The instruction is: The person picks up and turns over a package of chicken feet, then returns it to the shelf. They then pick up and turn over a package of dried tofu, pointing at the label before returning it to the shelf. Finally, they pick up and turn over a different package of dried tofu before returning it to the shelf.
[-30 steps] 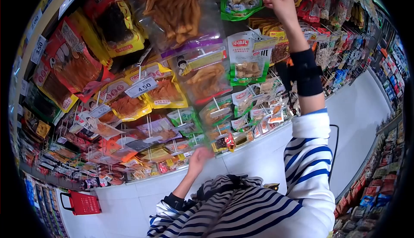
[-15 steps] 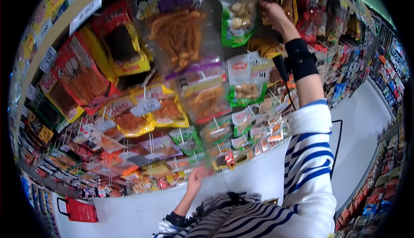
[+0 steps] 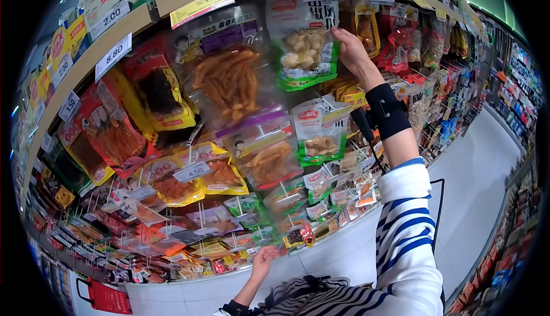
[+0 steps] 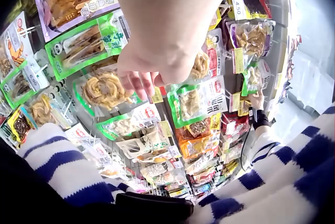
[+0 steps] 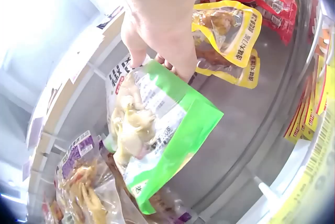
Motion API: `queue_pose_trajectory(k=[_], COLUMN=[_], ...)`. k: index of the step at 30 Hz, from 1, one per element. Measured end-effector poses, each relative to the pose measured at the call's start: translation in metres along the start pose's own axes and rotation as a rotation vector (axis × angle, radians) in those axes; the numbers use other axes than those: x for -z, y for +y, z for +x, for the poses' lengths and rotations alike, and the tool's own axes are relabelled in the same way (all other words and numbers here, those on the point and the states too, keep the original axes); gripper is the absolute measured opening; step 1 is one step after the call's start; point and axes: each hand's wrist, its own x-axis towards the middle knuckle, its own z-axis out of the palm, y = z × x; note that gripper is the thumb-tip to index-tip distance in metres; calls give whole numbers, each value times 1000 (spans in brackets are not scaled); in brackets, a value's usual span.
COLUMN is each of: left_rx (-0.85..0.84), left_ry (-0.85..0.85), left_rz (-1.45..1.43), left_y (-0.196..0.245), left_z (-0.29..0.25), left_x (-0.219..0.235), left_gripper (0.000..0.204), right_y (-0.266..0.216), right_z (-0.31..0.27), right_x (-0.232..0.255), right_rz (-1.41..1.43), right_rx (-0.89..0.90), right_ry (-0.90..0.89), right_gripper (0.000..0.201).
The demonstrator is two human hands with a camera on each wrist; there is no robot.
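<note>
My right hand (image 3: 354, 55) pinches the right edge of a white and green bag of chicken feet (image 3: 303, 50) below a yellow price tag. In the right wrist view the thumb lies on the front of this bag (image 5: 138, 124), with the fingers going behind it; its green bottom tilts outward. My left hand (image 3: 264, 259) hangs low in front of the lower shelf rows, loosely curled and holding nothing. From the left wrist, the left hand (image 4: 157, 62) overlaps hanging snack packs. A second white and green bag (image 3: 319, 133) hangs below the pinched one.
Left of the pinched bag hangs a large clear pack of brown food (image 3: 228, 81). Yellow-edged packs (image 3: 366, 27) hang just to its right. White peg hooks (image 5: 269, 195) stick out of the rack. A red shopping basket (image 3: 109, 297) stands on the floor at lower left.
The head view has tilted up, so the shelves sit lower in it. My right hand has come from beside the bag to its edge and pinches it. The left hand stays low and holds nothing.
</note>
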Motion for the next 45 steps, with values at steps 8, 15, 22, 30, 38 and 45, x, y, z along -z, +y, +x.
queue_pose_trajectory(k=[8, 15, 22, 30, 38, 45], left_rx=[-17, -11, -35, -16, -28, -53], left_ry=[-40, -33, -64, -139, -128, -78], left_rz=[5, 14, -12, 20, 35, 29], left_y=[11, 15, 13, 1, 8, 5], left_z=[-2, -11, -20, -21, -17, 7], left_x=[-7, 3, 18, 26, 16, -7], left_gripper=[21, 20, 19, 17, 17, 18], right_y=[-5, -12, -34, -45, -36, -23], right_z=[4, 0, -13, -22, -23, -1], right_x=[8, -2, -10, -14, -21, -9], right_rz=[-75, -129, -228, -269, -200, -219], right_rx=[38, 102, 137, 156, 131, 76], right_ry=[-25, 151, 184, 192, 270, 248], right_gripper=[11, 11, 16, 16, 15, 14])
